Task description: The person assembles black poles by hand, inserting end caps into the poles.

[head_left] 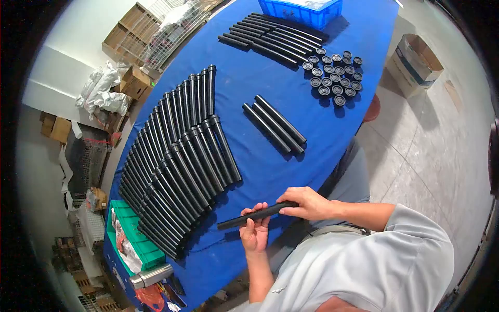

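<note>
A black tube (pixel 264 214) is held between my two hands over the table's near edge. My left hand (pixel 254 229) supports its middle from below, fingers curled around it and thumb at its side. My right hand (pixel 307 203) grips the other end, with the fingers wrapped over it. Three loose black tubes (pixel 275 125) lie on the blue cloth beyond my hands. To the left, many black tubes with a wider collar at one end (pixel 182 171) lie side by side in two overlapping rows.
Round black caps (pixel 335 78) stand grouped at the far right, beside more plain tubes (pixel 275 39) and a blue crate (pixel 301 13). A green bin (pixel 127 234) stands at the left edge. An open cardboard box (pixel 413 65) is on the floor to the right.
</note>
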Demonstrator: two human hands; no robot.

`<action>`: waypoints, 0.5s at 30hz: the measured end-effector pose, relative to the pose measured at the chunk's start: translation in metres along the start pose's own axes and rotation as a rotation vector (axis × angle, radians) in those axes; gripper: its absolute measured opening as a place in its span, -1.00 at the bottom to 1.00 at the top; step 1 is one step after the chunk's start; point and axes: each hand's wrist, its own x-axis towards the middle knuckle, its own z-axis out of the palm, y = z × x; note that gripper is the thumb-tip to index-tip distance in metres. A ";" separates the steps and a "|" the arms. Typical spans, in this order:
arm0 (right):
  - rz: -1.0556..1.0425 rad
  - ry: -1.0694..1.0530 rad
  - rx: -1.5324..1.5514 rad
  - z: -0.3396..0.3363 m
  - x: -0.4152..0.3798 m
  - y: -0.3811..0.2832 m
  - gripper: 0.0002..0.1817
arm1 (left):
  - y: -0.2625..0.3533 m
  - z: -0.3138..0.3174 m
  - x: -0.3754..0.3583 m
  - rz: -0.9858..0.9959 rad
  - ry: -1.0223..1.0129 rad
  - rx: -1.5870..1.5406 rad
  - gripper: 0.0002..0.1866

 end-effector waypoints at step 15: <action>0.362 -0.139 0.258 -0.007 -0.010 0.000 -0.65 | -0.001 -0.002 -0.001 0.014 0.016 0.004 -0.68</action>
